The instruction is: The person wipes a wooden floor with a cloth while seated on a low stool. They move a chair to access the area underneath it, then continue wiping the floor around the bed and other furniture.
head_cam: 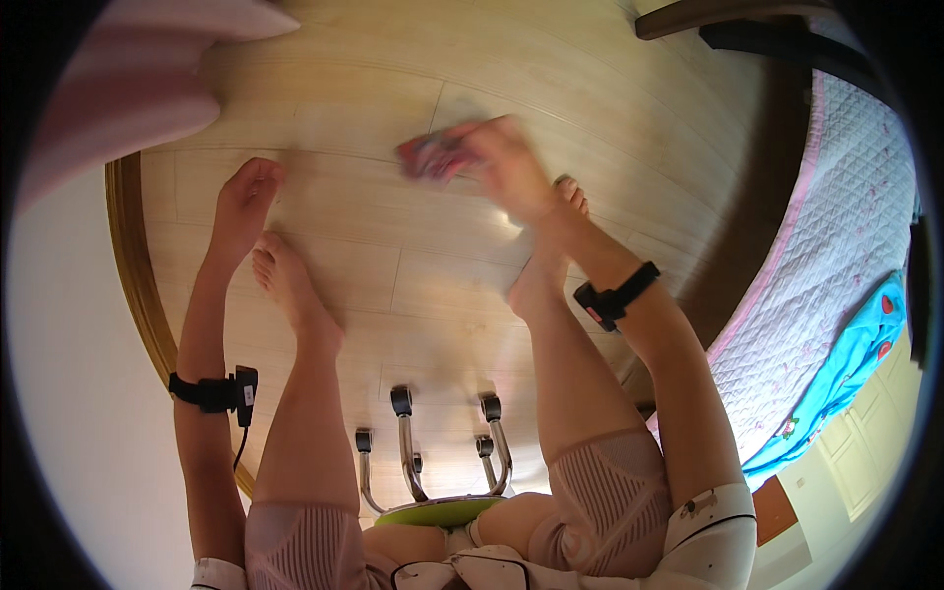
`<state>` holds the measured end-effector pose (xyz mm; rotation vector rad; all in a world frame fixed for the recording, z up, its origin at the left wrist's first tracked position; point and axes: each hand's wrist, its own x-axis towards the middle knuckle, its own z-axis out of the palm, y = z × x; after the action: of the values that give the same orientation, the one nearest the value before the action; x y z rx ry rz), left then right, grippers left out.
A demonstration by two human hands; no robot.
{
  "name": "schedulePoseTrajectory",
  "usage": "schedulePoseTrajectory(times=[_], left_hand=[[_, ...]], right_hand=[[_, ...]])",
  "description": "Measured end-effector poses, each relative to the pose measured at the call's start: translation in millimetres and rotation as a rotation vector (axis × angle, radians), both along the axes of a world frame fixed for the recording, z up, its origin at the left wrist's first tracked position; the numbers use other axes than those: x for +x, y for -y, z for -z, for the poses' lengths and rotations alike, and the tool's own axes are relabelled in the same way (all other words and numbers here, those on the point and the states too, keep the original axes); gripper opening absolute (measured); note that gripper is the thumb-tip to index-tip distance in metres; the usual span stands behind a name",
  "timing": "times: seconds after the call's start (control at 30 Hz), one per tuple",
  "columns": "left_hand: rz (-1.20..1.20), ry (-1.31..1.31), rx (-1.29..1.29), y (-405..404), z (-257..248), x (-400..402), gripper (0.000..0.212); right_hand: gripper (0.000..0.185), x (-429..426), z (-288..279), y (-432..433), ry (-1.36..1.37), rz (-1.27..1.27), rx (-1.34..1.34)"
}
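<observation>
My right hand [509, 166] is blurred and reaches over the wooden plank floor [369, 199], near my right foot [549, 251]. It grips a crumpled red patterned cloth [439, 156], too smeared by motion to make out its print. Whether the cloth touches the floor I cannot tell. On the other side, my left hand [249, 193] hangs beyond the toes of my left foot [284, 276]. Its fingers are loosely curled, with nothing visible in them. Black straps with small devices circle the left forearm [206, 332] and right forearm [664, 324].
I sit on a green-seated stool [435, 510] with chromed legs. Pink fabric [147, 81] hangs at upper left, above a white wall [81, 310] with brown skirting [136, 251]. Along the right runs a bed with a quilted cover [833, 221] and blue cloth [833, 391]. Dark wooden legs [708, 18] stand at upper right.
</observation>
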<state>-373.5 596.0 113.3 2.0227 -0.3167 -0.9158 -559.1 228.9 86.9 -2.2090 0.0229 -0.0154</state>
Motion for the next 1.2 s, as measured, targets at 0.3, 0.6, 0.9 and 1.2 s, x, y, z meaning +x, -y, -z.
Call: schedulePoseTrajectory(times=[0.3,0.6,0.9,1.2], left_hand=[[0.011,0.016,-0.009,-8.1,-6.6,-0.6,0.011],[-0.001,0.006,-0.043,-4.5,-6.3,-0.4,0.011],[0.028,-0.010,-0.008,-0.9,-4.9,-8.0,0.013],[0.082,-0.028,0.065,9.6,-9.1,-9.7,0.012]], right_hand=[[0.022,-33.9,-11.3,129.4,-0.183,0.719,0.184],[0.036,-13.8,2.8,20.7,-0.061,0.192,-0.268],[0.044,-17.5,-11.1,17.6,0.000,0.093,-0.611],[0.039,-27.3,-5.2,7.3,-0.074,0.105,-0.727]])
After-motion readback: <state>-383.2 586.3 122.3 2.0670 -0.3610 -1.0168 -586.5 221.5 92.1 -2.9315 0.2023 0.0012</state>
